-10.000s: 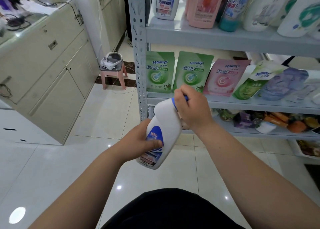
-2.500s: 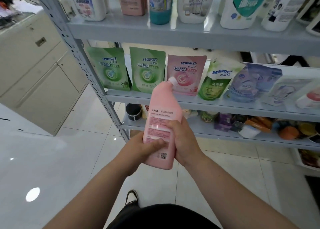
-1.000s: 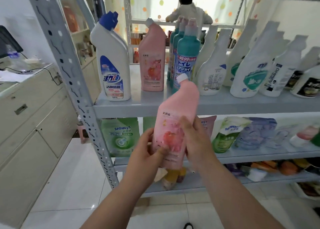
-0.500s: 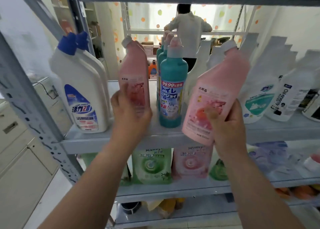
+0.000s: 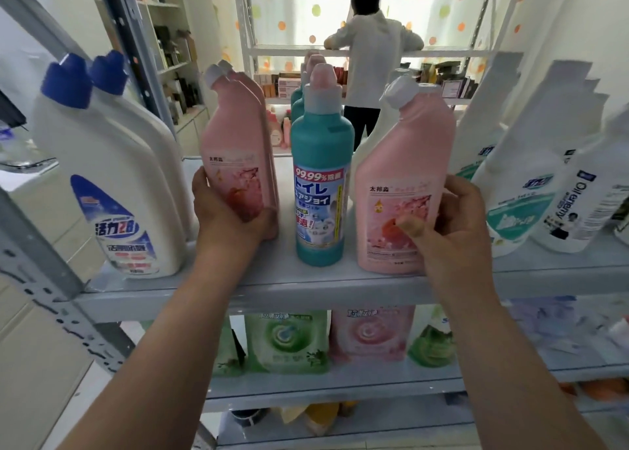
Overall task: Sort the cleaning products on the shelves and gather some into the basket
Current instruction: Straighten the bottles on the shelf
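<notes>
My right hand [image 5: 449, 231] grips a pink bottle [image 5: 398, 177] with a white cap, which stands on the grey shelf [image 5: 306, 286] just right of a teal bottle [image 5: 320, 177]. My left hand [image 5: 228, 218] holds the base of another pink bottle [image 5: 235, 150] standing left of the teal one, with a second pink bottle right behind it. Two white bottles with blue caps [image 5: 112, 177] stand at the far left. No basket is in view.
White bottles with green and dark labels [image 5: 517, 177] fill the shelf's right side. Green and pink refill pouches [image 5: 286, 340] line the shelf below. A grey perforated upright [image 5: 44, 279] rises at left. A person in white [image 5: 367, 58] stands behind at another rack.
My right hand brought the pink bottle from mid-air down onto the shelf beside the teal bottle. My left hand slid from the other pink bottle's front to its lower part.
</notes>
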A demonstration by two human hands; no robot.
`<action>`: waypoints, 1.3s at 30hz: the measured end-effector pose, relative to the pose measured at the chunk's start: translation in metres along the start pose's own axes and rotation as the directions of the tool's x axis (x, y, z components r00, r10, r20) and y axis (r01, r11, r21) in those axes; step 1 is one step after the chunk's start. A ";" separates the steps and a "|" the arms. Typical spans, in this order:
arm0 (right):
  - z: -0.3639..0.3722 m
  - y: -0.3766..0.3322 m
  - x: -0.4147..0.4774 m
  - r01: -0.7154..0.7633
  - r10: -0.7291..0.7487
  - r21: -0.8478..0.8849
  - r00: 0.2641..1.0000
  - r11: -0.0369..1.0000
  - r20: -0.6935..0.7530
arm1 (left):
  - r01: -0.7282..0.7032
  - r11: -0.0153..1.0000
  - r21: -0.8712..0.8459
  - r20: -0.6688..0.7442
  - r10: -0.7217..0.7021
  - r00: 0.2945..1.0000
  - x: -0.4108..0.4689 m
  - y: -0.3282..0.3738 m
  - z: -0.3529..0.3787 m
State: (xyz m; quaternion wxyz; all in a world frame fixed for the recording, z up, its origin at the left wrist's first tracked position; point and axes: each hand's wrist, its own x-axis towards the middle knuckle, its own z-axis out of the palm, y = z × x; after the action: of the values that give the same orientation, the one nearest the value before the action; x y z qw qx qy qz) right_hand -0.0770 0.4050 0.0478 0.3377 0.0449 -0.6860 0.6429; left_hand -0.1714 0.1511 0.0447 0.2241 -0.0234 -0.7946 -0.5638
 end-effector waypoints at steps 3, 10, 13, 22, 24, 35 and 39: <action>-0.001 0.005 0.000 0.019 -0.020 -0.017 1.000 1.000 -0.017 | -0.018 1.000 0.011 -0.008 0.018 1.000 0.001 -0.004 0.000; -0.007 0.012 -0.002 0.070 -0.084 -0.150 0.992 0.986 -0.092 | -0.007 1.000 0.009 0.003 0.007 1.000 0.004 -0.008 0.000; -0.005 0.012 -0.008 0.094 -0.116 -0.180 0.986 0.979 -0.120 | 0.002 1.000 0.023 0.031 -0.003 1.000 0.005 -0.009 -0.002; -0.001 0.024 -0.036 0.076 -0.087 -0.420 0.996 0.904 -0.006 | 0.038 0.999 0.015 0.043 -0.038 0.998 0.003 -0.010 -0.006; -0.001 0.026 -0.040 0.078 -0.080 -0.527 0.997 0.847 0.019 | 0.038 0.999 0.012 0.040 -0.039 0.998 0.000 -0.010 -0.008; 0.001 0.024 -0.089 0.143 0.036 -0.911 0.985 0.387 0.170 | -0.015 0.986 -0.163 0.054 0.024 0.998 -0.062 0.009 -0.045; 0.013 -0.001 -0.130 0.226 0.074 -0.819 0.948 0.527 0.310 | -0.043 0.976 -0.212 0.080 0.062 0.995 -0.109 0.012 -0.076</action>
State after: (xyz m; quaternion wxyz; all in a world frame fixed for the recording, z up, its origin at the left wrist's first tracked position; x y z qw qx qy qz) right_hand 0.0184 0.3446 -0.0185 0.2341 0.0051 -0.9517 0.1988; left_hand -0.0448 0.1097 0.0341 0.2007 -0.0923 -0.7386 -0.6369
